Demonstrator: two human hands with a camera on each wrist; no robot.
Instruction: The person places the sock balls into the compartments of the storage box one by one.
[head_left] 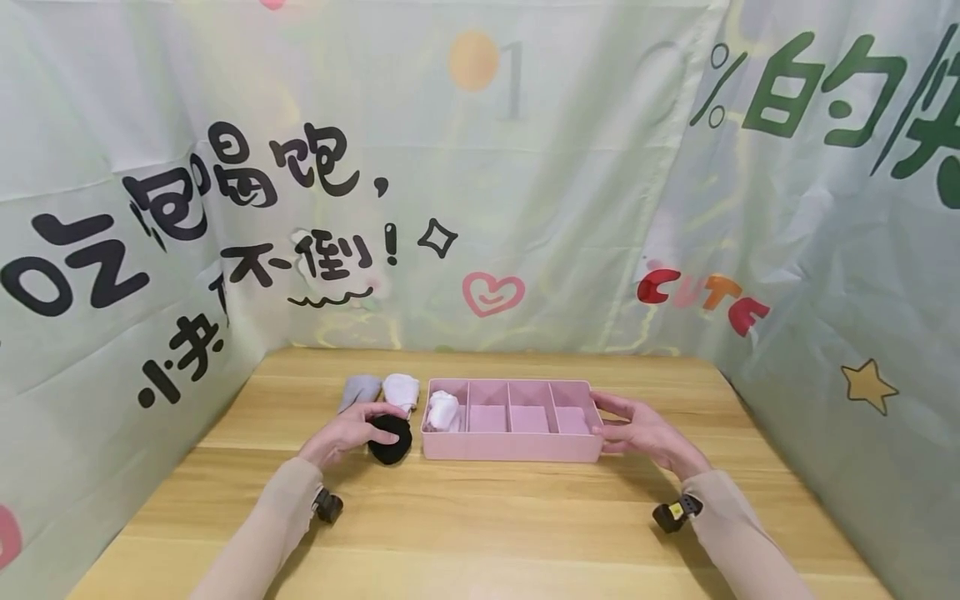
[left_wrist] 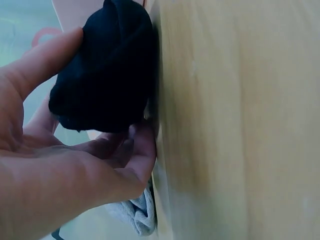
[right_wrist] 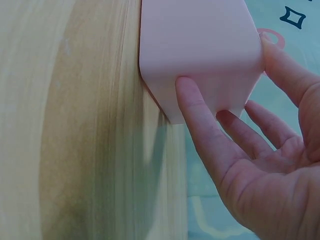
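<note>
A rolled black sock (head_left: pixel 391 440) is between the thumb and fingers of my left hand (head_left: pixel 347 433), low over the table just left of a pink divided box (head_left: pixel 510 447). In the left wrist view the dark sock (left_wrist: pixel 107 70) hides part of the fingers gripping it. My right hand (head_left: pixel 643 429) touches the box's right end with spread, mostly straight fingers. The right wrist view shows those fingertips against the pink end wall (right_wrist: pixel 210 90) and near its rim. A white rolled sock (head_left: pixel 443 412) sits in the box's leftmost compartment; the other compartments hold nothing.
Behind the left hand lie a grey rolled sock (head_left: pixel 362 390) and another white one (head_left: pixel 401 391), side by side. The wooden table (head_left: pixel 510 533) ends at printed cloth walls (head_left: pixel 570 208) at the back and both sides.
</note>
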